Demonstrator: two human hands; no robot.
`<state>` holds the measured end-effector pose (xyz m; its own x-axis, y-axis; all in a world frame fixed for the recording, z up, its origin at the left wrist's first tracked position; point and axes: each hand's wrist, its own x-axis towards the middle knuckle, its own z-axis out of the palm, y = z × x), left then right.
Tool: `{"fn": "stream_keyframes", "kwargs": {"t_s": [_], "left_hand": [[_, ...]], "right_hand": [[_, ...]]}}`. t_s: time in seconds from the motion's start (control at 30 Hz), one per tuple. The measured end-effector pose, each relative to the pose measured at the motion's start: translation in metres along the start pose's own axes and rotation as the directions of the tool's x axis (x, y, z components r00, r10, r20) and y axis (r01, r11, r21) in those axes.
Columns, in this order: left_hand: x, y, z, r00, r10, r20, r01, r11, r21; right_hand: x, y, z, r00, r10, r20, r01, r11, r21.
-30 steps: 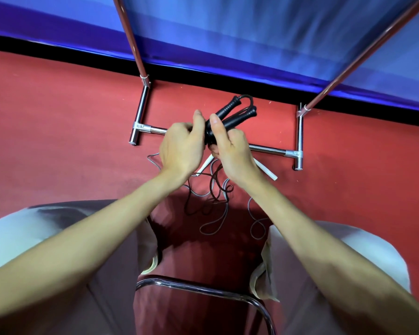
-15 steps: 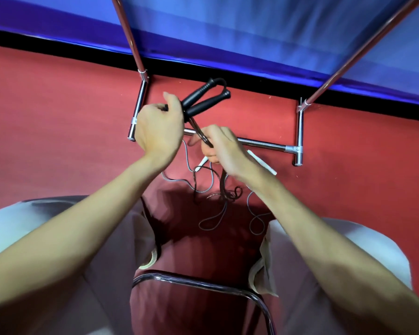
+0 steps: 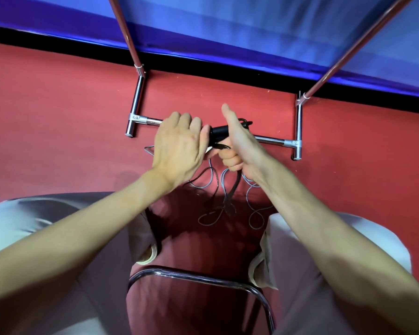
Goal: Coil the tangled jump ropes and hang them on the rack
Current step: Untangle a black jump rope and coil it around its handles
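Two curled hands, left hand (image 3: pixel 179 146) and right hand (image 3: pixel 240 146), grip matte black cylindrical handles (image 3: pixel 219 132) trailing thin cord (image 3: pixel 230 199)

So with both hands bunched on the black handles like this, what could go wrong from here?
1. The black rope hangs from the right hand in a knotted clump; winding now may tighten the knot.
2. Grey rope loops lie on the floor right beneath it, so pulling could snag them.
3. The left hand covers much of the black handles, so its hold cannot be judged; one might slip.
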<state>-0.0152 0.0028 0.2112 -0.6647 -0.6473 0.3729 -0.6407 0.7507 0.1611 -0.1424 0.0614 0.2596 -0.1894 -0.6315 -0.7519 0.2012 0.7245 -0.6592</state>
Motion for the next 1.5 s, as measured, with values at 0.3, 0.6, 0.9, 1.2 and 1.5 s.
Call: {"fn": "stream_keyframes", "kwargs": {"t_s": [0.3,0.6,0.9,1.2,1.5], "left_hand": [[0.009,0.003,-0.016,0.934,-0.228,0.276,0.277,0.949,-0.153],[0.045,-0.028,-0.045,0.236,0.096,0.967,0.972,-0.021,-0.235],[0.034,-0.002,-0.023,0.392,-0.408,0.824,0.911,0.046,-0.410],[0.036,-0.008,-0.014,0.356,-0.710,0.608,0.908,0.109,-0.404],[0.039,-0.018,-0.007,0.249,-0.755,0.606,0.908,-0.035,-0.417]], "right_hand": [[0.016,0.005,-0.004,0.962,-0.236,-0.137,0.239,0.971,0.005],[0.016,0.005,-0.004,0.791,-0.612,0.002,0.597,0.770,-0.227],[0.018,0.012,0.013,0.754,-0.656,-0.046,0.630,0.741,-0.234],[0.016,0.004,0.010,0.913,-0.406,0.030,0.404,0.892,-0.202],[0.008,0.005,0.017,0.820,-0.567,0.078,0.442,0.541,-0.716]]}}
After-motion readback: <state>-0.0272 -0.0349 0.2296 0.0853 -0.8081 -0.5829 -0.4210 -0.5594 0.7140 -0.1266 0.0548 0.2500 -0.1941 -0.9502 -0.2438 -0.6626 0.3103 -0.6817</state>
